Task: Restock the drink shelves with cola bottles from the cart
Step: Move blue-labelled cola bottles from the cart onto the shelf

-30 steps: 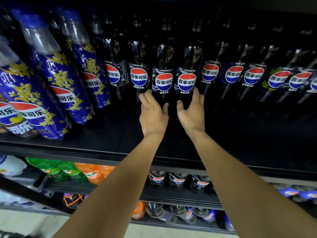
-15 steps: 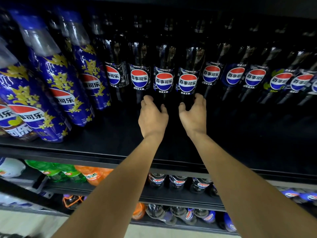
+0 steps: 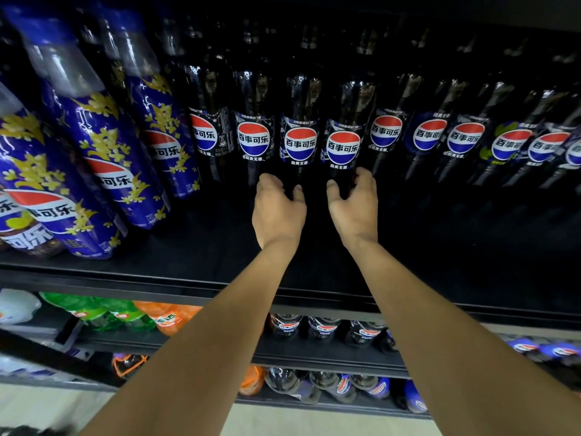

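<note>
A row of black-labelled cola bottles stands at the back of the dark upper shelf (image 3: pixel 314 272). My left hand (image 3: pixel 278 209) reaches in, and its fingers and thumb curl round the base of one black cola bottle (image 3: pixel 299 133). My right hand (image 3: pixel 353 206) curls round the base of the neighbouring cola bottle (image 3: pixel 343 136) just to the right. Both bottles stand upright in line with the row. The bottle bases are lost in shadow behind my fingers.
Blue cola bottles with gold flowers (image 3: pixel 94 146) lean at the left of the same shelf. More black cola bottles (image 3: pixel 465 140) fill the row to the right. The lower shelves hold green and orange soda (image 3: pixel 163 316) and more cola (image 3: pixel 323 328). The cart is out of view.
My fingers were stretched out straight against the two bottles; they now curl round the bottle bases. Both hands have drawn back slightly toward me.
</note>
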The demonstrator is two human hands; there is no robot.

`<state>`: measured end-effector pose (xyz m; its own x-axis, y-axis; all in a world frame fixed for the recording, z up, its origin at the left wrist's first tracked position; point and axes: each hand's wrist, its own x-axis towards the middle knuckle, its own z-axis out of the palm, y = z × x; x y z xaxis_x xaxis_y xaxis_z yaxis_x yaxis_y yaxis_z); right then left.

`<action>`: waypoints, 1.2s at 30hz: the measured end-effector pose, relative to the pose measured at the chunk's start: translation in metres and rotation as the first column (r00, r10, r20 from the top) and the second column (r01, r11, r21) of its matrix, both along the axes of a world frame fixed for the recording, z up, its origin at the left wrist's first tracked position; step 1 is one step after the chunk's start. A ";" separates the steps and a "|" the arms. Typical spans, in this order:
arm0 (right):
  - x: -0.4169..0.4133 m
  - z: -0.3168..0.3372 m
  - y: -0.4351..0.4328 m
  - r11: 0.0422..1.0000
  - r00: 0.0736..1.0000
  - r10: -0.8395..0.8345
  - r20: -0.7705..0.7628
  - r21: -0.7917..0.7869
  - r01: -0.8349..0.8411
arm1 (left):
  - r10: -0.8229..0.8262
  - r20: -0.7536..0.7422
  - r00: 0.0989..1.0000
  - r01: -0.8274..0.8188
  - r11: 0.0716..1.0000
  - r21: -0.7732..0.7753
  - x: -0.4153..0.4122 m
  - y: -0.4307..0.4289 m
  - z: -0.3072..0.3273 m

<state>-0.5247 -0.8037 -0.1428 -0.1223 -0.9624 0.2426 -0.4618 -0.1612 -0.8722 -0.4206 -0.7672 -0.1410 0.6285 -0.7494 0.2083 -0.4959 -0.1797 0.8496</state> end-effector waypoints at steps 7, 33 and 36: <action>-0.010 0.009 0.020 0.999 1.000 0.011 -0.006 0.052 -0.011 | -0.180 0.198 0.964 0.172 0.983 0.060 -0.007 0.021 0.008; -0.020 0.035 0.318 0.727 0.262 0.508 -0.820 0.245 -0.641 | -0.688 0.585 0.429 0.077 0.673 0.736 0.065 0.382 0.038; 0.018 0.045 0.338 0.647 0.222 0.536 -0.814 0.228 -0.728 | -0.657 0.575 0.488 -0.009 0.655 0.756 0.096 0.420 0.049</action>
<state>-0.5070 -0.4661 -0.0980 0.8307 -0.5566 0.0097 -0.5511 -0.8248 -0.1260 -0.3244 -0.3473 -0.0924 0.1317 -0.9814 -0.1396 -0.9819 -0.1099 -0.1542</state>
